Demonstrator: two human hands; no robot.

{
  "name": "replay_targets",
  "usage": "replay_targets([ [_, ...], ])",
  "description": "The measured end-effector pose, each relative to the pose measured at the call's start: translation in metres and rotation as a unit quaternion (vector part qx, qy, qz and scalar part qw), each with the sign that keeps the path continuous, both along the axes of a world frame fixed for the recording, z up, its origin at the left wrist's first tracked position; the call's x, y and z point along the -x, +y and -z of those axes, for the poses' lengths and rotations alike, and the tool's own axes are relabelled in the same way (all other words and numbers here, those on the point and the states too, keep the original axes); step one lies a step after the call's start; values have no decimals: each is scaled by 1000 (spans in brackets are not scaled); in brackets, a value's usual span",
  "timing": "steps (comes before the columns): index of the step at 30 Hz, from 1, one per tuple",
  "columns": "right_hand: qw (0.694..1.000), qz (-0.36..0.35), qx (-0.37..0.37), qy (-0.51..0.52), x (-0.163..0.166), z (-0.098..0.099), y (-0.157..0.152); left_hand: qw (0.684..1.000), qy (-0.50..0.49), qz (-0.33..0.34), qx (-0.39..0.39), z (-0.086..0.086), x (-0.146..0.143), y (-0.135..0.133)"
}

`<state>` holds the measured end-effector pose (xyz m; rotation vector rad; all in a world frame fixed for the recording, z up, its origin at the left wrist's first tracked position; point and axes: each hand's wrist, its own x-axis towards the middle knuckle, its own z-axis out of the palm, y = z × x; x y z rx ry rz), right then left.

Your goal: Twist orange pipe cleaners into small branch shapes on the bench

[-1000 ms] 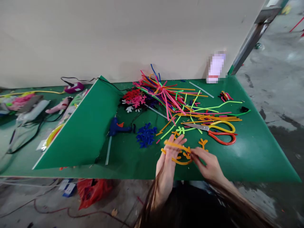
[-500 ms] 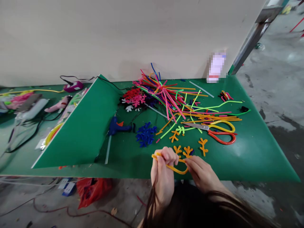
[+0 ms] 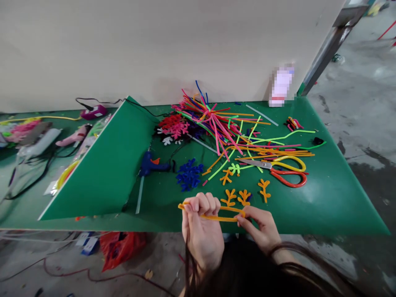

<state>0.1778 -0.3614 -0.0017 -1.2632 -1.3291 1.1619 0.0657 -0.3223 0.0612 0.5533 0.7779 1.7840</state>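
Observation:
An orange pipe cleaner (image 3: 221, 218), bent into a long narrow loop, stretches between my two hands near the table's front edge. My left hand (image 3: 202, 227) is closed around one end, with a bit of it poking out on the left. The fingertips of my right hand (image 3: 260, 227) pinch the bend at the other end. Just beyond them lie several orange branched pieces, among them one on the left (image 3: 228, 198), a middle one (image 3: 244, 197) and a right one (image 3: 264, 190). Farther off rest scissors (image 3: 278, 168) with yellow and red handles.
Loose pipe cleaners (image 3: 213, 117) in many colours are heaped at the back. A blue glue gun (image 3: 151, 164) and blue branched pieces (image 3: 189, 175) lie left of centre. A green board (image 3: 102, 173) stands at left. A phone-like object (image 3: 281, 86), blurred out, leans on the wall.
The orange loop has been pulled from a wide curve into a long, narrow shape. My left hand has moved left, and my right hand now pinches the bend.

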Motion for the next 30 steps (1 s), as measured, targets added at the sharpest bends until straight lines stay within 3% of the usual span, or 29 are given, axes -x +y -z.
replay_targets([
  [3,993,15,-97,-61,-1,-4,-1,997,-38,-2,68,0,4,3],
  [7,992,-18,-104,-75,1,-4,-3,987,-103,11,121,0,13,6],
  [9,982,-18,-129,-140,3,-3,-4,987,-106,4,119,0,14,7],
  [13,910,-9,-260,-324,4,-3,-2,987,-93,-3,132,-2,7,4],
  [15,887,-30,-299,-350,5,-2,-1,986,-92,-3,140,-2,4,2],
  [20,923,-58,-264,-274,7,-3,-4,983,-101,7,154,-3,3,0],
  [26,940,-79,-241,-229,9,-1,-9,983,-111,15,146,-6,5,-2],
  [30,964,-104,-158,-185,7,-5,-7,984,-113,37,130,-2,4,-5],
])
